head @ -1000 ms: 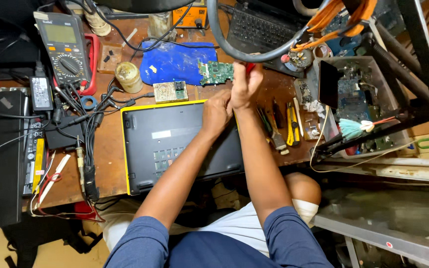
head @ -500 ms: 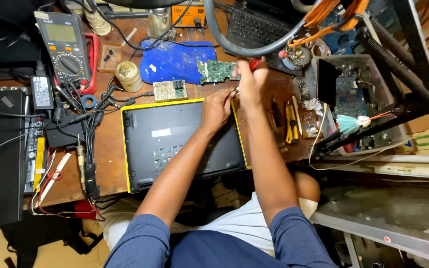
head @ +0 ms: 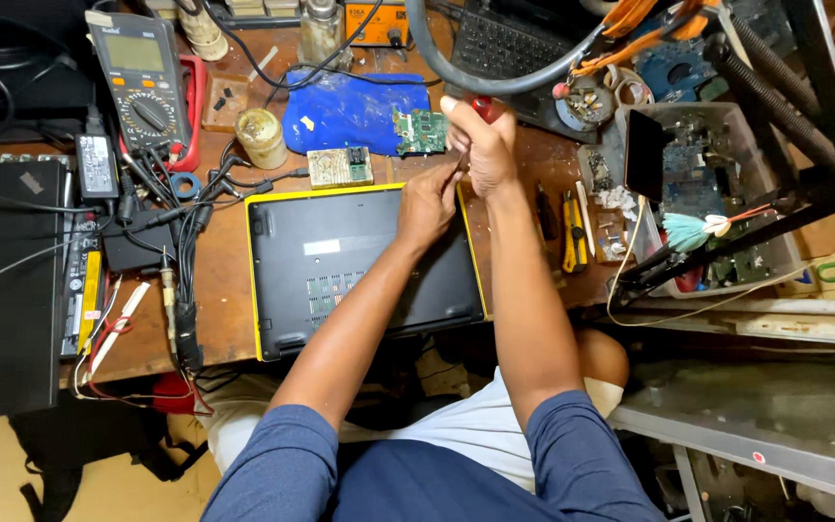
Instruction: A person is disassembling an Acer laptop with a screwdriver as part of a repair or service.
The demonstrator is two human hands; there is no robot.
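Nearest the camera, the person's two blue sleeves lead forward over the black laptop [head: 359,271], which lies shut and upside down with a yellow edge along its left and far sides, flat on the wooden workbench [head: 229,300]. The left hand [head: 429,203] rests on the far right corner of the laptop, fingers curled in narrow towards the other hand; whether it pinches anything cannot be told. Just beyond that corner, the right hand [head: 480,145] is closed around a red-handled screwdriver [head: 482,104], of which only the rounded red top shows above the fist. Right of the laptop lie yellow-handled pliers [head: 570,232] and, further right, a grey tray of parts [head: 717,193]. Just past the laptop's far edge sits a small perforated circuit board [head: 340,166], and beyond that a green circuit board [head: 421,130] lies at the right end of a blue cloth [head: 350,108], close to the right hand's knuckles. Left of the laptop runs a tangle of black cables [head: 181,242], and at the far left beyond it stands a multimeter [head: 137,77] in a red frame
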